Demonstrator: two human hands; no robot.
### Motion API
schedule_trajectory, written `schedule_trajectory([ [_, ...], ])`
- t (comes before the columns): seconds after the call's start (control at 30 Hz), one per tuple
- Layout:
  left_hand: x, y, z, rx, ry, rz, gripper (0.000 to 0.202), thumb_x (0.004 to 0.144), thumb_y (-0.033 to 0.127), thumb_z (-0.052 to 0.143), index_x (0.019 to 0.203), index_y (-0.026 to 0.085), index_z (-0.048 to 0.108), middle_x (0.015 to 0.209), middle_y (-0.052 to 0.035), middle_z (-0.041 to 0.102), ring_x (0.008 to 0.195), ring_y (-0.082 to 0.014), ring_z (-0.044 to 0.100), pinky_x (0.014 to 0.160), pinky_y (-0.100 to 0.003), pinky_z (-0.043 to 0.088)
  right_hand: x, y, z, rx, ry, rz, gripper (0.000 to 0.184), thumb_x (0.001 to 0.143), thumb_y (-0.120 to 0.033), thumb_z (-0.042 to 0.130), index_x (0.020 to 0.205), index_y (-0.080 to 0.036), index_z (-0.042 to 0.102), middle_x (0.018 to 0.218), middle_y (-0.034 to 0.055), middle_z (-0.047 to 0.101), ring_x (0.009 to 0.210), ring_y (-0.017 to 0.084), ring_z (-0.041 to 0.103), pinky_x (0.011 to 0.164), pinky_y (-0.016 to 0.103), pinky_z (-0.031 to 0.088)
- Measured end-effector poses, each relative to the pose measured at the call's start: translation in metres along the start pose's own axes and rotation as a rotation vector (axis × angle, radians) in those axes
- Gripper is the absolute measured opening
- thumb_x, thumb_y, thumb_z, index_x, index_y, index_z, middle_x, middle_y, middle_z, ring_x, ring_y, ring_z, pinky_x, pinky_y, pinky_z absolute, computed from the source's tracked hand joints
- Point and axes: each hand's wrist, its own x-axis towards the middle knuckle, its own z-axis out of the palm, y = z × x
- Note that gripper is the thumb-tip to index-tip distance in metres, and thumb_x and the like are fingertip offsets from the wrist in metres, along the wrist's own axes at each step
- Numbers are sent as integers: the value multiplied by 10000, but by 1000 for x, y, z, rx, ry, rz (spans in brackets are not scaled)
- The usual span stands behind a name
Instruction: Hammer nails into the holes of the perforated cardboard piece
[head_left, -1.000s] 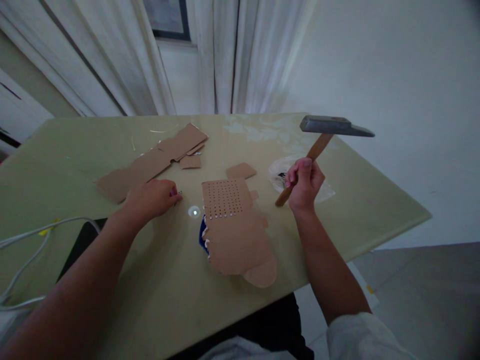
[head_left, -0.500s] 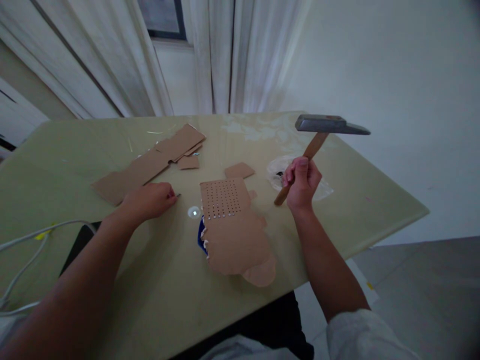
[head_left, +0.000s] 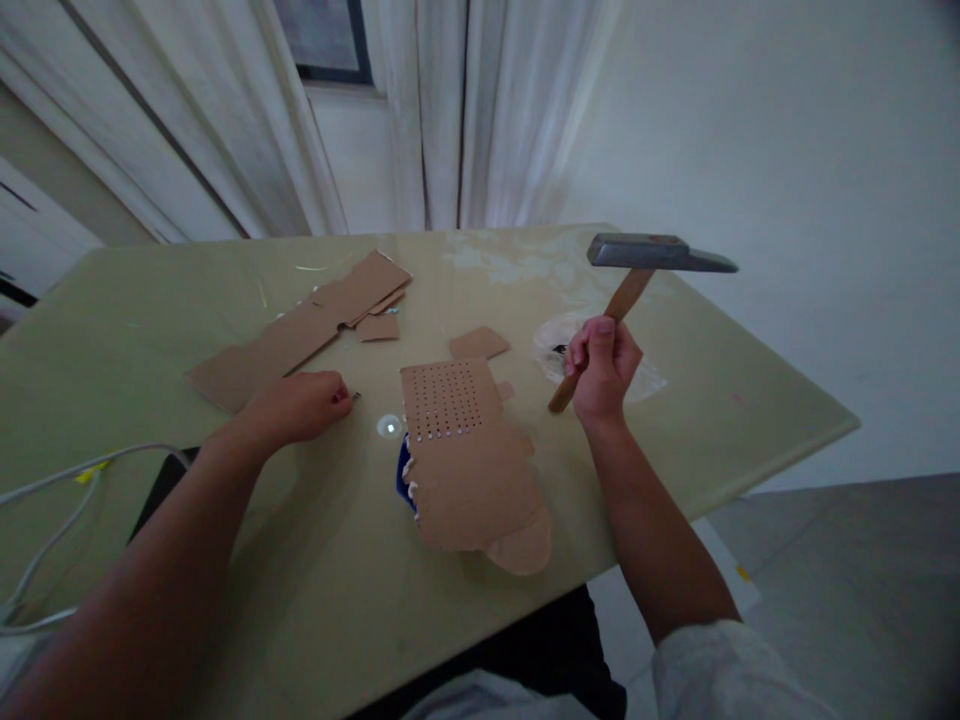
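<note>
My right hand (head_left: 606, 372) grips the wooden handle of a hammer (head_left: 637, 285), raised above the table with its metal head up. My left hand (head_left: 319, 402) is closed in a pinch low over the table. A small dark nail (head_left: 357, 396) pokes out past its fingertips, mostly hidden by them. Between my hands lies a piece of cardboard (head_left: 480, 480) with rows of small holes in its upper part and a row of pale dots beneath them. Something blue (head_left: 403, 470) shows under its ragged left edge. A small round clear disc (head_left: 389, 427) rests left of the cardboard.
Long cardboard strips (head_left: 300, 335) lie at the back left, and a small cardboard scrap (head_left: 480, 343) sits behind the holed piece. A clear plastic bag (head_left: 551, 335) with dark bits is behind my right hand. White cables (head_left: 90, 470) cross the left side near a black object (head_left: 161, 485).
Both hands keep their grips and stay almost in place. The nail's visible tip sits slightly lower and further left, and the hammer has shifted a touch to the left.
</note>
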Motion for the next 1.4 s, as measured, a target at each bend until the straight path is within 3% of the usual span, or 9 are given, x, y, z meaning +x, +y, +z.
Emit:
schedule_trajectory([
  [0.13, -3, 7, -5, 82, -69, -17, 398, 895, 471, 469, 982, 209, 755, 1105, -187, 798, 1006, -359, 768, 811, -413, 515, 0, -1, 1, 14, -2, -11, 575, 968, -726, 722, 736, -256, 485, 539, -103, 413, 389, 70, 388, 368, 209, 287],
  [0.6, -9, 15, -12, 76, -68, -5, 407, 875, 481, 484, 978, 209, 769, 1068, -170, 798, 980, -349, 763, 813, -411, 522, 0, -3, 2, 6, 3, 2, 596, 952, -746, 727, 725, -254, 478, 536, -102, 415, 393, 70, 387, 371, 208, 291],
  [0.97, -7, 9, -5, 46, -8, -5, 362, 894, 475, 500, 935, 219, 752, 1030, -176, 804, 944, -354, 762, 778, -421, 515, -1, -4, 3, -12, 3, -1, 588, 954, -752, 717, 737, -259, 482, 543, -104, 407, 391, 73, 382, 369, 216, 291],
  [1.4, -6, -1, -11, 28, -23, -29, 393, 902, 554, 536, 899, 229, 758, 1046, -181, 800, 964, -365, 768, 775, -417, 508, -1, -3, 2, 0, 5, 2, 585, 948, -740, 738, 736, -255, 490, 535, -103, 414, 394, 73, 386, 372, 212, 290],
])
